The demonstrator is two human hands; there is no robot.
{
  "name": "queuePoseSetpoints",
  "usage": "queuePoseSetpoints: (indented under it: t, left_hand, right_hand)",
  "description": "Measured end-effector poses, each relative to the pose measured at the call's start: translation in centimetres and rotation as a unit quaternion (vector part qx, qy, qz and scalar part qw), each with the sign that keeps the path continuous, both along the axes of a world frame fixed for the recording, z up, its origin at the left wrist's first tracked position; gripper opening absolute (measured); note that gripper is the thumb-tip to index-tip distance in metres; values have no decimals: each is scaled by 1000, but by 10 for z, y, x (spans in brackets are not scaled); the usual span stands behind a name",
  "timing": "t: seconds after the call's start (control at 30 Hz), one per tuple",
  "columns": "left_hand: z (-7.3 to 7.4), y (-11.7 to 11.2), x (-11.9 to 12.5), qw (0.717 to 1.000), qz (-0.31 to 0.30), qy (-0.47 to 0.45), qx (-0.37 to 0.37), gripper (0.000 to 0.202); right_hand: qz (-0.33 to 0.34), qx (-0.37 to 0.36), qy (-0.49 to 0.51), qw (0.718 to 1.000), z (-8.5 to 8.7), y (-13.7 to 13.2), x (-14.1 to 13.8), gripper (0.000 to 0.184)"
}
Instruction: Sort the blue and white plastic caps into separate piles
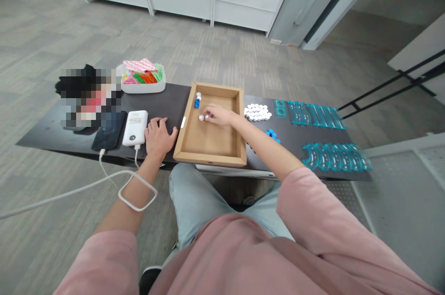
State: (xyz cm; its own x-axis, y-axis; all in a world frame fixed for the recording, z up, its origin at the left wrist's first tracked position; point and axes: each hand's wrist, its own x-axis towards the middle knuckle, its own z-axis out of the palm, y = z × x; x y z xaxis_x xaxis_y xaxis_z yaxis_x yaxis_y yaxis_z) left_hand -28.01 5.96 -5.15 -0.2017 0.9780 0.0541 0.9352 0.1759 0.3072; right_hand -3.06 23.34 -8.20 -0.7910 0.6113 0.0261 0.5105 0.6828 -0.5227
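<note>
My right hand [219,115] reaches into a shallow cardboard tray [210,158], its thumb and fingertips closed round a small white hexagonal piece [207,117]. Just left of those fingertips, another small white piece [201,118] lies on the tray's floor. Farther back, a short row of white pieces [198,95] and blue pieces [197,103] lines the tray's left side. My left hand [160,138] rests palm down on the dark table with its fingers spread, between the tray and a white power bank [135,127]. It holds nothing.
Right of the tray lie a cluster of white pieces [257,112], some blue pieces [273,135] partly behind my forearm, and teal-edged clear plastic parts [335,157]. A phone [110,132], a white cable [83,188] and a white bin [144,86] of colourful items are leftward.
</note>
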Motion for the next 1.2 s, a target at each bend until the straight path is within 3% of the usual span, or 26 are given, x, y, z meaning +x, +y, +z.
queuePoseSetpoints:
  t: [0.13, 0.3, 0.43, 0.53, 0.63, 0.83, 1.03, 1.2]
  left_hand:
    - [3, -1, 3, 1000, 5, -4, -1, 62]
    - [4, -3, 4, 1000, 6, 8, -2, 64]
    - [4, -3, 6, 1000, 1, 18, 0, 62]
    - [3, 0, 8, 999, 20, 26, 7, 61]
    - [1, 3, 10, 998, 39, 39, 4, 62]
    - [1, 3, 11, 998, 34, 48, 2, 63]
    - [5, 1, 11, 998, 31, 47, -8, 64]
    - [8, -2, 9, 999, 11, 34, -13, 62]
  right_hand:
    - [-42, -7, 78, 996, 26, -21, 52, 26]
    - [-208, 46, 142, 967, 48, -36, 152, 19]
    - [-362, 46, 114, 924, 39, -49, 229, 13]
    - [-426, 21, 59, 902, 23, -59, 260, 14]
    - [-447, -7, 32, 894, 10, -63, 269, 17]
    - [-429, -42, 38, 902, -4, -56, 256, 21]
    - [-444, -36, 90, 891, -11, -44, 239, 34]
    - [-445, -19, 93, 891, -8, -42, 229, 30]
